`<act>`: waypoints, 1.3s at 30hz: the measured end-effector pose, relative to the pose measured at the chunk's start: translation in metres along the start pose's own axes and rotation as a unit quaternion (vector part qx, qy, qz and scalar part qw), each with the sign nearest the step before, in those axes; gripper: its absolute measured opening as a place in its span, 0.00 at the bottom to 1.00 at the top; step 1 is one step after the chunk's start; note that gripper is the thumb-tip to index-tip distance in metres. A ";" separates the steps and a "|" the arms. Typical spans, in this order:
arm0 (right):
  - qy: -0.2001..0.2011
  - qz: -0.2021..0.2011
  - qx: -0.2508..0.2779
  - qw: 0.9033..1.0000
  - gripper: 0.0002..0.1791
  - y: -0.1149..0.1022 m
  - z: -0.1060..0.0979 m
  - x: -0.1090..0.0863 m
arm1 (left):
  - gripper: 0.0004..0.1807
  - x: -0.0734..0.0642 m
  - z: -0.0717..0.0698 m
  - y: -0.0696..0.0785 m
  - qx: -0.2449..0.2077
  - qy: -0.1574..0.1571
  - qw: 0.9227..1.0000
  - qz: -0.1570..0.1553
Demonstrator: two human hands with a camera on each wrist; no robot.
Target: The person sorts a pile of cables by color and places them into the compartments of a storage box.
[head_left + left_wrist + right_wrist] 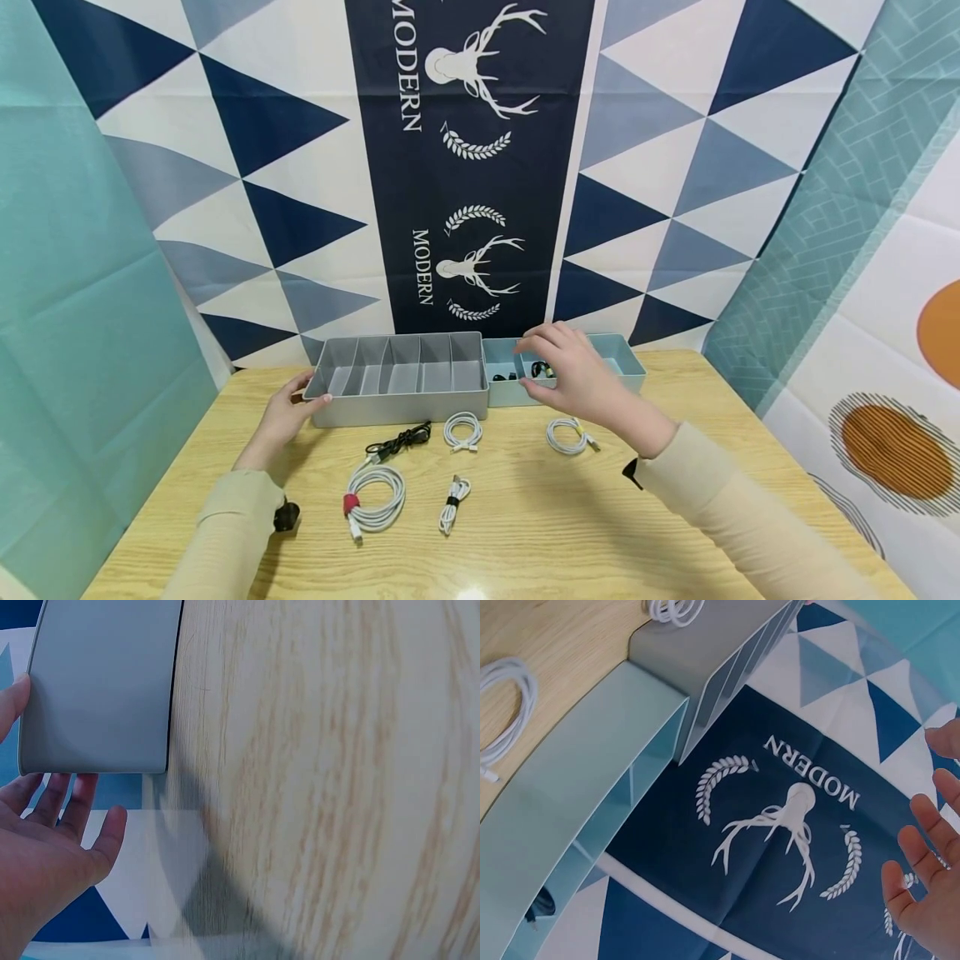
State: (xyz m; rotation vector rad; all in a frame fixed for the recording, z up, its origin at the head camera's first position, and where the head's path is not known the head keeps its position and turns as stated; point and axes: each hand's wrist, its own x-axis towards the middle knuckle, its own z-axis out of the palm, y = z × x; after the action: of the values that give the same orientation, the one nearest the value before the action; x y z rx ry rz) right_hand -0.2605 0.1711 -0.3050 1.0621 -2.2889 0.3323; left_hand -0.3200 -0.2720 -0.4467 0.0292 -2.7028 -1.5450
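Note:
My left hand (281, 417) holds the left end of a grey divided box (401, 408). In the left wrist view its thumb lies at the rim of the grey box (97, 690), and the other fingers reach round the end. Above a light blue divided box (622, 354), my right hand (573, 371) is raised, thumb and fingers apart with nothing between them. The light blue box has a black cable (540, 369) in one compartment, and small black items (504, 377) lie in another. Part of it is hidden behind the right hand.
In front of the boxes lie a black cable bundle (401, 442), a coiled white cable (462, 432), a larger white coil (388, 518) with a red strap, a small white bundle (453, 504) with a black tie, and another white coil (567, 437). A patterned cloth (315, 183) hangs behind.

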 end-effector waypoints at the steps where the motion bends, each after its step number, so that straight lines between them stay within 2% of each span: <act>1: 0.000 -0.003 0.000 1.000 0.19 -0.002 0.001 0.001 | 0.49 0.000 0.000 0.000 0.001 -0.001 1.000 0.001; 21: -0.011 -0.052 -0.014 0.999 0.18 -0.033 0.018 0.008 | 0.50 -0.002 -0.001 0.003 -0.005 -0.004 1.000 -0.002; 32: 0.007 -0.090 -0.007 0.996 0.19 -0.047 0.035 0.012 | 0.50 -0.002 0.000 0.002 -0.006 -0.003 1.000 -0.007; 39: -0.011 -0.111 0.004 0.994 0.19 -0.049 0.049 0.010 | 0.49 -0.001 0.000 0.001 -0.014 -0.004 1.000 -0.005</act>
State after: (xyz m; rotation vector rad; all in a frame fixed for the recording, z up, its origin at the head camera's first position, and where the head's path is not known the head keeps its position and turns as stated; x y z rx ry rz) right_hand -0.2477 0.1111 -0.3388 1.3149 -2.1640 0.2404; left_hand -0.3188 -0.2716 -0.4460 0.0350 -2.6917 -1.5883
